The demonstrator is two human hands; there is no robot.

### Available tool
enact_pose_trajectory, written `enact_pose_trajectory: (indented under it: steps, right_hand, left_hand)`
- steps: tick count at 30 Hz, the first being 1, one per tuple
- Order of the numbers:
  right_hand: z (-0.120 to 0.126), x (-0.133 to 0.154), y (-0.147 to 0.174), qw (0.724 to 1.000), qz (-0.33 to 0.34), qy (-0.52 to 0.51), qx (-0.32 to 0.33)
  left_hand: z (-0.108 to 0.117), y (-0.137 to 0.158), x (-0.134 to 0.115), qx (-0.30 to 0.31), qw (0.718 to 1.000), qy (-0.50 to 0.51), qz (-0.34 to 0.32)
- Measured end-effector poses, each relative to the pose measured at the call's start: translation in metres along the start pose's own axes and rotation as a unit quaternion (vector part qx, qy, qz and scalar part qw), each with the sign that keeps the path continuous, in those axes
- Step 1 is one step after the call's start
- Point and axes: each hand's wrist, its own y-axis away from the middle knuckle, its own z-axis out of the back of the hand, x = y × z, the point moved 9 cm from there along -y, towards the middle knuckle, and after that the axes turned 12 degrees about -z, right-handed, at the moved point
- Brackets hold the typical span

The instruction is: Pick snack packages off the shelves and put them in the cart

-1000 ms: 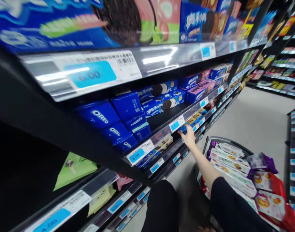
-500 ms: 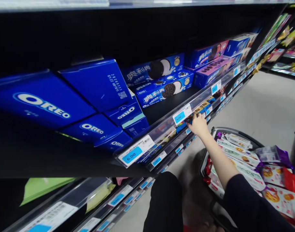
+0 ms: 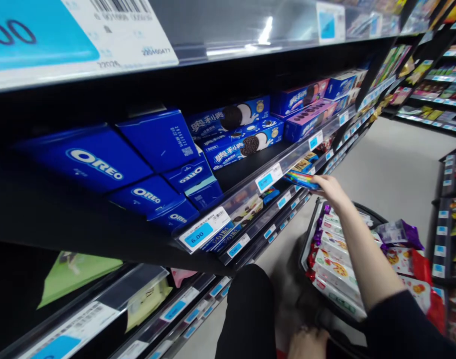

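Observation:
My right hand (image 3: 327, 189) reaches in from the lower right and grips the near end of a flat blue packet with rainbow stripes (image 3: 301, 179). The packet sticks out past the front of the lower shelf. Brown-and-gold packets (image 3: 306, 163) lie just behind it, and another blue packet (image 3: 270, 195) sits further left on that shelf. At the bottom edge, beside my dark-clothed knee (image 3: 248, 309), part of my left hand (image 3: 308, 344) shows. Its fingers are hidden from me.
Blue Oreo boxes (image 3: 96, 164) and biscuit boxes (image 3: 246, 144) stand on the shelf above. A clear price rail (image 3: 246, 192) runs along its front. Below my right arm is a dark-rimmed basket (image 3: 306, 244) holding several white biscuit packs (image 3: 336, 269). Grey floor (image 3: 377, 154) stretches beyond.
My right hand has moved right, away from the shelf, drawing the striped blue packet out into view. The camera has shifted, and more of my left hand shows at the bottom.

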Motion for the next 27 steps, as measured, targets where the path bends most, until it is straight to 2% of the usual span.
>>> enact_pose_trajectory:
  steps: [1, 3, 5, 6, 8, 10, 11, 13, 15, 16, 17, 19, 21, 22, 24, 25, 27]
  right_hand:
    - [0.019, -0.011, 0.014, 0.995, -0.039, -0.081, 0.037]
    - [0.052, -0.034, 0.051, 0.967, -0.111, -0.199, 0.112]
    - [0.075, -0.061, 0.096, 0.931, -0.186, -0.257, 0.181]
    - [0.083, -0.078, 0.12, 0.913, -0.223, -0.273, 0.206]
    - [0.089, -0.115, 0.168, 0.875, -0.293, -0.295, 0.249]
    - [0.081, -0.155, 0.212, 0.833, -0.349, -0.311, 0.295]
    - [0.074, -0.174, 0.233, 0.809, -0.377, -0.312, 0.325]
    - [0.058, -0.208, 0.271, 0.767, -0.414, -0.306, 0.384]
    - [0.047, -0.23, 0.3, 0.736, -0.425, -0.294, 0.438]
    - [0.044, -0.236, 0.308, 0.732, -0.417, -0.291, 0.453]
    - [0.044, -0.241, 0.312, 0.74, -0.401, -0.293, 0.453]
    - [0.05, -0.251, 0.305, 0.795, -0.361, -0.297, 0.387]
    - [0.065, -0.262, 0.288, 0.868, -0.319, -0.29, 0.248]
    - [0.073, -0.267, 0.28, 0.895, -0.298, -0.284, 0.173]
    - [0.084, -0.272, 0.269, 0.922, -0.252, -0.29, 0.051]
    - [0.085, -0.272, 0.265, 0.926, -0.227, -0.301, 0.016]
    - [0.085, -0.268, 0.26, 0.93, -0.18, -0.32, -0.007]
  left_hand:
    - [0.005, -0.002, 0.0, -0.01, 1.0, -0.006, 0.006]
    - [0.019, -0.006, -0.001, -0.048, 0.999, -0.003, 0.016]
    - [0.041, -0.009, -0.01, -0.128, 0.991, 0.043, -0.004]
    - [0.056, -0.009, -0.018, -0.181, 0.979, 0.083, -0.037]
    - [0.089, -0.002, -0.04, -0.282, 0.938, 0.145, -0.139]
    - [0.113, 0.008, -0.065, -0.322, 0.904, 0.164, -0.23]
    - [0.118, 0.01, -0.075, -0.311, 0.9, 0.166, -0.257]
    - [0.113, 0.007, -0.087, -0.233, 0.924, 0.167, -0.252]
    - [0.097, 0.002, -0.082, -0.157, 0.955, 0.168, -0.187]
    - [0.091, 0.0, -0.075, -0.145, 0.964, 0.165, -0.147]
    - [0.089, -0.001, -0.066, -0.158, 0.969, 0.154, -0.113]
    - [0.089, 0.0, -0.045, -0.217, 0.966, 0.128, -0.06]
    - [0.089, -0.001, -0.026, -0.264, 0.956, 0.122, -0.019]
    - [0.086, -0.003, -0.018, -0.272, 0.952, 0.137, -0.002]
    - [0.078, -0.007, -0.01, -0.264, 0.945, 0.194, 0.012]
    - [0.075, -0.009, -0.01, -0.257, 0.94, 0.223, 0.007]
    - [0.073, -0.012, -0.018, -0.248, 0.932, 0.264, -0.019]
